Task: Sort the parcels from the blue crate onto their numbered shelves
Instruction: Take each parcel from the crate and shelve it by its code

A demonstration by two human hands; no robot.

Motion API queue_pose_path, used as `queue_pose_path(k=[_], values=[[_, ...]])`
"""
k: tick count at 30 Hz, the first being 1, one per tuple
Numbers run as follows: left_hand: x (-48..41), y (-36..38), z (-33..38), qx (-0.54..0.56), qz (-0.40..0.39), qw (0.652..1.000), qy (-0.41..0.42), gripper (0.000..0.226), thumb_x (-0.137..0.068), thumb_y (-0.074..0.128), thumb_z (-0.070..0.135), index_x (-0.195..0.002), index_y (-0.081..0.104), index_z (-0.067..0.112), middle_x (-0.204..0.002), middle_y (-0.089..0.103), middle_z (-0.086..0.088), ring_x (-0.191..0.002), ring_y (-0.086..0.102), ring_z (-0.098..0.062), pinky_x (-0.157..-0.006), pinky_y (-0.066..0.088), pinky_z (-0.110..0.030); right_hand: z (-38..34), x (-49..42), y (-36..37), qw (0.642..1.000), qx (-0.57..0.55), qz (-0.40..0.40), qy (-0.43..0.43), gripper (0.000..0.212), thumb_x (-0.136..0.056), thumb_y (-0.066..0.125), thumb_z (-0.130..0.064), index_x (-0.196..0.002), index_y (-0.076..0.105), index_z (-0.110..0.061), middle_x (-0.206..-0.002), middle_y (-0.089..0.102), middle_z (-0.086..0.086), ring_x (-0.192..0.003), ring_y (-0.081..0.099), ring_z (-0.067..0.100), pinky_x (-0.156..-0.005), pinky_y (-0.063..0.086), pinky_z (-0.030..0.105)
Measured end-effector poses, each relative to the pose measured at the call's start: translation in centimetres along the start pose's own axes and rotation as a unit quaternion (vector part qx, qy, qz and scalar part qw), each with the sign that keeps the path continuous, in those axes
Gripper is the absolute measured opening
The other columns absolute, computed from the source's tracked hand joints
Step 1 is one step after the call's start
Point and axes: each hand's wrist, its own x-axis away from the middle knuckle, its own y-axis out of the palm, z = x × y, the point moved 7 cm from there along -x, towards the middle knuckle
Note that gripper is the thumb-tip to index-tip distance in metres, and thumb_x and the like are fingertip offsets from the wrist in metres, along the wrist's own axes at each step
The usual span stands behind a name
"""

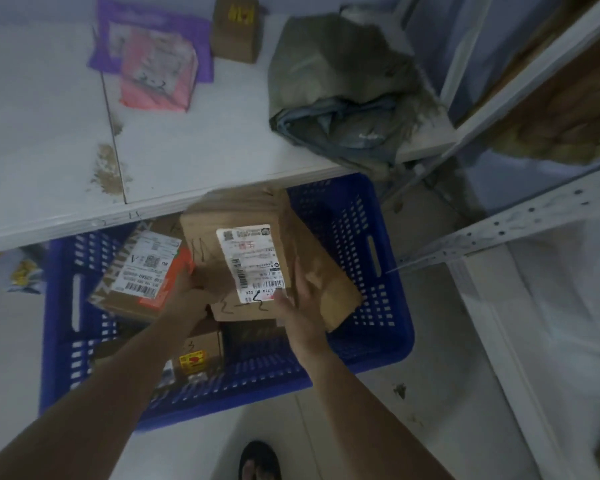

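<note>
While the blue crate (378, 271) stood on the floor below a white shelf (194, 157), a brown cardboard parcel (243, 258) with a white label (252, 263) was held above it, gripped at its near edge by the left hand (187, 292) and the right hand (298, 303). Other parcels (142, 271) were left inside.

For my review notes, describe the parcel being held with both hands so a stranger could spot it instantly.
Find the blue perforated plastic crate on the floor below the white shelf. Above its middle, the left hand and right hand grip a brown cardboard box. Unlike the orange-striped box beside it, it carries a tall white shipping label and black marker scrawls.
</note>
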Motion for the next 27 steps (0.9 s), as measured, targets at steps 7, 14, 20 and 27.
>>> queue_pose_path(k=[7,14,20,27], values=[[5.9,3.7,3.7,0.000,-0.082,0.997,-0.002,0.088,-0.073,0.065,-0.009,-0.134,0.037,0.049,-0.116,0.056,0.016,-0.100,0.056,-0.012,-0.071,0.048,-0.029,-6.2,3.4,-3.9,0.998,-0.036,0.041,-0.045,0.042,-0.097,0.051,-0.025,-0.136,0.043,-0.038,-0.137,0.048,0.008,-0.128,0.047,0.024,-0.107,0.042,0.046],[11.7,5.4,10.1,0.018,-0.073,0.992,0.104,0.066,-0.075,0.074,0.005,-0.122,0.053,0.046,-0.111,0.067,0.005,-0.103,0.062,-0.021,-0.061,0.056,-0.024,-10.9,9.3,-6.7,0.995,-0.063,0.074,-0.034,0.015,-0.097,0.052,-0.012,-0.092,0.051,-0.027,-0.095,0.064,-0.010,-0.087,0.062,-0.001,-0.081,0.051,0.021],[17.1,6.7,16.2,0.069,-0.078,0.986,0.133,0.050,-0.080,0.071,0.013,-0.121,0.051,0.033,-0.111,0.063,-0.001,-0.090,0.065,-0.022,-0.068,0.059,-0.046,-16.0,14.9,-7.2,0.998,-0.001,0.061,-0.026,0.019,-0.095,0.055,-0.016,-0.089,0.047,-0.033,-0.100,0.061,-0.009,-0.099,0.059,0.012,-0.074,0.047,0.016],[23.3,5.1,22.6,-0.043,-0.108,0.965,0.234,0.048,-0.081,0.067,0.003,-0.123,0.050,0.019,-0.115,0.059,-0.010,-0.097,0.063,-0.031,-0.073,0.057,-0.042,-26.1,21.1,-11.8,0.934,0.221,0.240,-0.145,0.096,-0.076,0.075,-0.041,-0.147,0.012,-0.028,-0.158,0.013,0.002,-0.145,0.021,0.021,-0.116,0.029,0.047]])
